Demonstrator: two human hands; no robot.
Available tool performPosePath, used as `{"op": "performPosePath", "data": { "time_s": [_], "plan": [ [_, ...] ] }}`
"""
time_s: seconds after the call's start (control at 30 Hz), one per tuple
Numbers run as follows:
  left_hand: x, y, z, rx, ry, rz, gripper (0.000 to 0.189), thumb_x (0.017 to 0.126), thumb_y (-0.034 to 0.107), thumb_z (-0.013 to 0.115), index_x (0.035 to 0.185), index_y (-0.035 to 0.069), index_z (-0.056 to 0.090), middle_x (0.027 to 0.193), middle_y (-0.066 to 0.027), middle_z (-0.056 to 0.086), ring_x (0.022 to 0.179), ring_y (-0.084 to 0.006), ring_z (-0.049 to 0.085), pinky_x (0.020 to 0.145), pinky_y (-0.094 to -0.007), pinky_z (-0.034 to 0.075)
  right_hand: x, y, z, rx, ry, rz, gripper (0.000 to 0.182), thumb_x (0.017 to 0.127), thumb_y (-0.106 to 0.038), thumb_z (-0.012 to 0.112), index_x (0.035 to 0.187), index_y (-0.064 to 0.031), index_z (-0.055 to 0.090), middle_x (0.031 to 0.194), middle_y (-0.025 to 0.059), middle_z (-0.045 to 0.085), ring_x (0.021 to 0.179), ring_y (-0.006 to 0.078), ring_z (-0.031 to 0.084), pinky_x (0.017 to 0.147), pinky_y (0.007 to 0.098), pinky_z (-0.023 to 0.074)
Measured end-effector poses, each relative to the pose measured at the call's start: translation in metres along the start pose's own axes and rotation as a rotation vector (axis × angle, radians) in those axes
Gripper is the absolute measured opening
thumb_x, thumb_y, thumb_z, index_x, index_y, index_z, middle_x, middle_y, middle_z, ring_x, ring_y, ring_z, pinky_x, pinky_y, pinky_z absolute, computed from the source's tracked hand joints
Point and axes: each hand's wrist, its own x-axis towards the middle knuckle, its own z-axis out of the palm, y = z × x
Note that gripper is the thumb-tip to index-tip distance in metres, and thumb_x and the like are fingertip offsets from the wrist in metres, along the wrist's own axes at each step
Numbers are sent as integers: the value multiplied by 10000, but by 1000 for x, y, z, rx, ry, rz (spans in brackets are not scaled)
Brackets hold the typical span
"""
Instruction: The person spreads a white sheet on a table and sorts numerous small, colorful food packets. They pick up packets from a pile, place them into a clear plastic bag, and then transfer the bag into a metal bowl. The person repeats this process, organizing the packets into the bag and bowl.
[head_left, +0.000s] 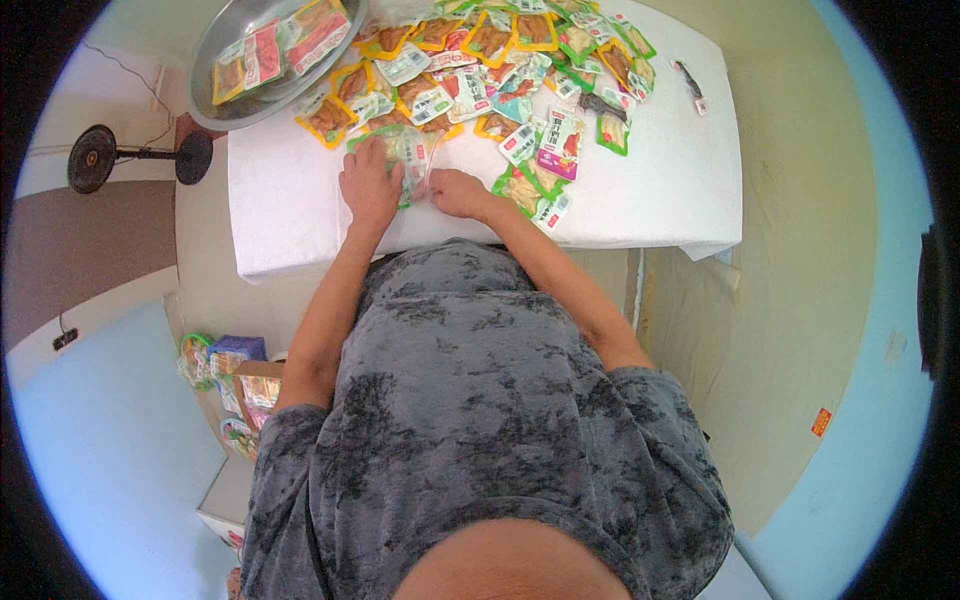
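A clear plastic bag (417, 159) with a red-tinted edge lies on the white-covered table in front of me. Inside it shows at least one green-edged snack packet. My left hand (371, 180) holds the bag from its left side, fingers spread over the top. At the bag's right edge, the curled fingers of my right hand (457, 193) grip the plastic; the fingertips are partly hidden. Right of that hand lies a small group of green-edged vacuum food packets (521, 189), with a white and purple packet (562, 142) on top.
Many yellow-, green- and red-edged packets (487, 37) heap along the table's far side. A metal basin (277, 97) holding packets stands at the far left. A small black-wrapped item (690, 86) lies right on the white cloth (660, 180). Baskets and a carton (238, 375) stand lower left.
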Motion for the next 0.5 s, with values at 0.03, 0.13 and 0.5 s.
{"op": "performPosePath", "data": {
  "time_s": [0.03,0.13,0.5],
  "plan": [
    [-1,2,1,-15,41,-3,515,803,305,706,1250,85,574,1301,-64,552,1049,-312,553,793,-463,482,-4,-3,-2,-16,-25,22,283,910,-153,528,1128,-140,708,1133,134,683,1058,336,632,929,408,497],
    [-2,1,6,-18,70,39,567,786,337,726,1272,91,568,1320,-56,544,1052,-304,550,790,-450,463,-26,9,-5,81,116,-297,252,855,-115,578,1081,-75,682,1069,141,684,953,320,663,803,434,535],
    [-5,-2,12,14,107,81,620,805,357,739,1326,76,553,1350,-73,548,1031,-302,556,855,-425,467,-142,112,-37,496,1005,297,213,877,-193,700,1011,-39,638,874,107,649,661,194,639,640,333,537]
  ]
}}
